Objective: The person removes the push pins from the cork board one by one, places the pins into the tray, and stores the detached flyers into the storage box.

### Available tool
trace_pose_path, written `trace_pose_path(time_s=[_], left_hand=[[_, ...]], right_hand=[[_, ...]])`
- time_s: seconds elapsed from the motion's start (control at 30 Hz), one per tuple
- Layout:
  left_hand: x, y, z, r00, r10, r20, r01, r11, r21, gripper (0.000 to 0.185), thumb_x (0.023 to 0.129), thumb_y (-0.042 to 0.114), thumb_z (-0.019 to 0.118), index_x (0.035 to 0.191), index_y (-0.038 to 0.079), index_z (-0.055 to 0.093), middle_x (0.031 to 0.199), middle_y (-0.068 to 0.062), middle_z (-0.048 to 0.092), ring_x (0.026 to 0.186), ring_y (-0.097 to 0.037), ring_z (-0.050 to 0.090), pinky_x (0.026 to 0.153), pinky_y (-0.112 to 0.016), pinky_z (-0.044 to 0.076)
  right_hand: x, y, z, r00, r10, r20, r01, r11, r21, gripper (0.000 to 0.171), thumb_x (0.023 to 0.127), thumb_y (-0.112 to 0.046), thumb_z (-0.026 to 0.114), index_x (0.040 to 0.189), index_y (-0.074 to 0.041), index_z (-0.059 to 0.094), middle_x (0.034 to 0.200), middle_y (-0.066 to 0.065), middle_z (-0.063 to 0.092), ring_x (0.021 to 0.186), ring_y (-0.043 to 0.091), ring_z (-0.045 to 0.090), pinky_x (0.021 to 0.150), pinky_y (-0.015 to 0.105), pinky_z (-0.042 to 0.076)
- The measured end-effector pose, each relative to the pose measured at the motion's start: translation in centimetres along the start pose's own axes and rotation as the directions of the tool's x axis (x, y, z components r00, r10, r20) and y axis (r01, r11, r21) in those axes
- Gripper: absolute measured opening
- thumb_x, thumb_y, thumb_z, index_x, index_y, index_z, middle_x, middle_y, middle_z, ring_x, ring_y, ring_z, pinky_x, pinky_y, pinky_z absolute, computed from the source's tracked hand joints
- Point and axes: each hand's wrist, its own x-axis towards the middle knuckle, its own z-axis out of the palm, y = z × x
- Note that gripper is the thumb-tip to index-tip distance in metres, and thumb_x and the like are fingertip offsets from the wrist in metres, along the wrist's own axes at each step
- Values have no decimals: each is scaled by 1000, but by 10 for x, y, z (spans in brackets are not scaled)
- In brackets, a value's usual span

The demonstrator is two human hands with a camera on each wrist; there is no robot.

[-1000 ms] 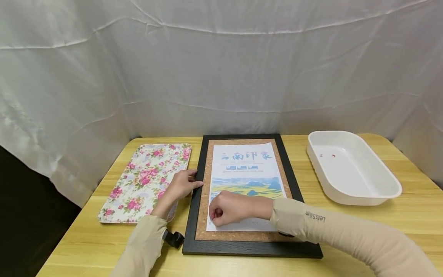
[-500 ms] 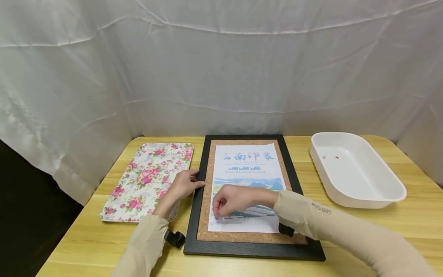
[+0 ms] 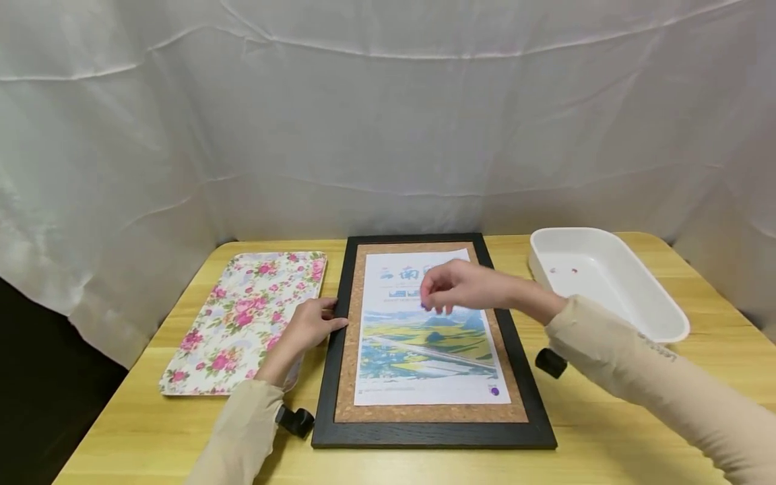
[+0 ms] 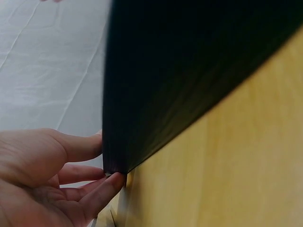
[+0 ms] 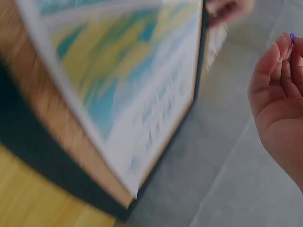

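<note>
A black-framed corkboard [image 3: 430, 413] lies on the table, bearing a printed landscape poster [image 3: 388, 316]. My left hand [image 3: 308, 325] grips the board's left edge; in the left wrist view, the thumb and fingers pinch the black frame [image 4: 113, 142]. Over the upper middle of the poster, my right hand [image 3: 463, 285] is raised, its thumb and fingertips pinching a small purple pushpin [image 5: 292, 38]. Only the pin's rounded head shows clearly. A round purple spot [image 3: 494, 391], perhaps another pin head, sits at the poster's lower right corner.
On the left lies a flowered tray [image 3: 242, 313], close to my left forearm. A white plastic basin [image 3: 606, 289] stands at the right with two tiny coloured items [image 3: 564, 271] inside. Behind the wooden table [image 3: 182, 438] hangs a pale curtain [image 3: 388, 121].
My right hand has risen from the poster's lower left corner and moved up and to the right, uncovering the lower picture. The left hand keeps its place on the frame.
</note>
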Motion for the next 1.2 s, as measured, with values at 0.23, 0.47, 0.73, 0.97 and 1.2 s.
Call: trace_pose_path(time_s=[0.23, 0.47, 0.73, 0.97, 1.2], left_hand=[[-4, -8, 0, 1000, -8, 1, 8, 1000, -2, 54, 91, 12, 69, 136, -10, 49, 125, -28, 57, 111, -39, 58, 80, -42, 54], [-4, -9, 0, 1000, -12, -5, 12, 1000, -13, 54, 92, 13, 68, 138, -8, 48, 125, -27, 58, 110, -38, 59, 81, -42, 54], [-4, -7, 2, 1000, -14, -4, 14, 1000, -19, 53, 92, 13, 68, 137, -8, 49, 122, -27, 59, 110, -38, 59, 79, -41, 55], [-3, -7, 1, 1000, 3, -8, -3, 1000, -7, 53, 92, 14, 68, 137, -8, 49, 121, -26, 60, 109, -38, 60, 79, -42, 55], [-2, -5, 1, 1000, 8, -10, -8, 1000, -11, 53, 92, 13, 68, 137, -8, 49, 122, -27, 59, 109, -38, 60, 79, -42, 55]], right_hand=[[-28, 9, -46, 978, 113, -176, -132, 987, -96, 12, 95, -9, 62, 102, 0, 67, 92, 6, 66, 80, 25, 59, 72, 35, 54], [-53, 30, -82, 924, 214, -317, -259, 960, -107, 21, 96, -12, 60, 111, 1, 68, 99, 8, 67, 84, 22, 60, 71, 31, 54], [-74, 61, -112, 846, 285, -451, -351, 934, -69, 31, 90, -20, 71, 109, 4, 67, 95, 8, 68, 79, 20, 61, 69, 28, 54], [-94, 96, -130, 784, 370, -499, -459, 886, -64, 38, 88, -28, 73, 106, 5, 66, 89, 9, 65, 74, 19, 59, 64, 27, 52], [-109, 124, -142, 758, 415, -504, -483, 876, -5, 42, 90, -25, 72, 110, 11, 64, 97, 12, 66, 80, 19, 59, 67, 25, 54]])
